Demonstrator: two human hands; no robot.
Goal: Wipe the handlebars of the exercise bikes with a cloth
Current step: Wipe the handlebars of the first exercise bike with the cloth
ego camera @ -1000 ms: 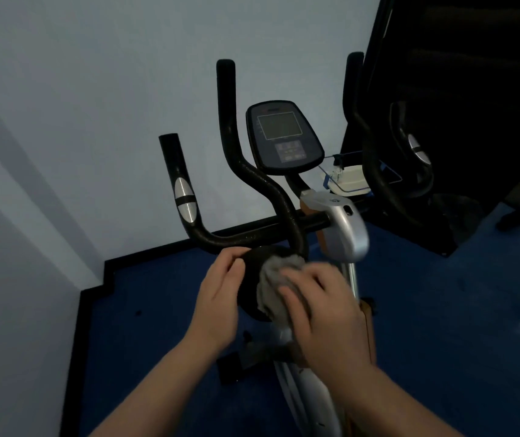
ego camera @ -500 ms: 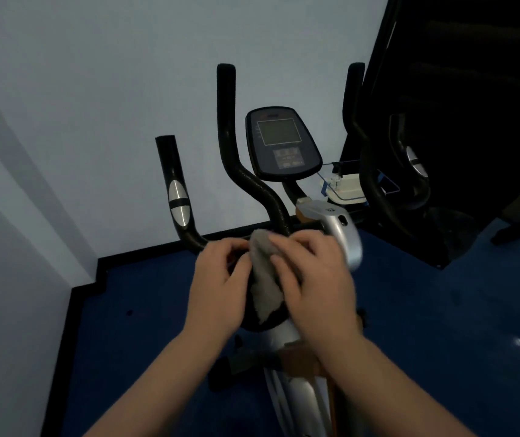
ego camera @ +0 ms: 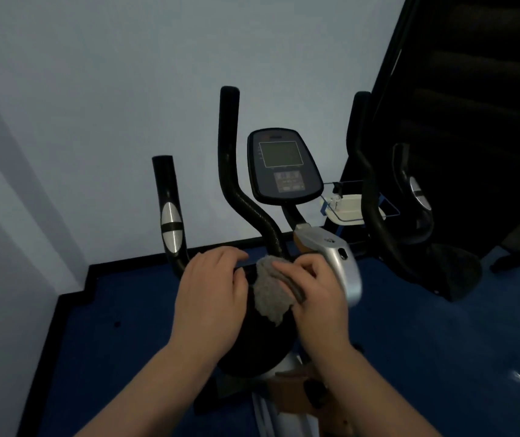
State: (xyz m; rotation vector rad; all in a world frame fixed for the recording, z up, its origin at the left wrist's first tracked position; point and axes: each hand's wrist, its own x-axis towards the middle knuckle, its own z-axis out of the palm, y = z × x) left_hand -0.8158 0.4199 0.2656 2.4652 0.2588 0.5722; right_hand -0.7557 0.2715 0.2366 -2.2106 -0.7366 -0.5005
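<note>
At the centre of the head view stands an exercise bike (ego camera: 325, 263), seen from above, with black handlebars (ego camera: 246, 209) rising toward the upper middle of the frame. One curved bar climbs just left of the console (ego camera: 284, 167), whose dim screen faces the camera; a shorter grip with a silver pulse sensor (ego camera: 170, 227) stands further left. On the right side of the frame another curved bar (ego camera: 366, 190) runs up against a dark panel (ego camera: 473, 105), and a second silver sensor shows on the grip beyond it.

Low in the centre, both hands work at the crossbar where the bars meet. The left hand (ego camera: 211, 294) lies over the bar with its fingers bent across it; whether they close round the bar I cannot tell. The right hand (ego camera: 318, 294) pinches a grey cloth (ego camera: 271, 294), fingers curled over its upper fold, and the cloth hangs bunched against the black part below the crossbar, between the two hands. A silver housing (ego camera: 344, 263) sits just beside the right hand, toward the right.

Behind the console a small white dish in a wire holder (ego camera: 350, 209) shows. Blue flooring (ego camera: 110, 357) fills the lower frame, edged with a black skirting under the pale wall (ego camera: 94, 89).
</note>
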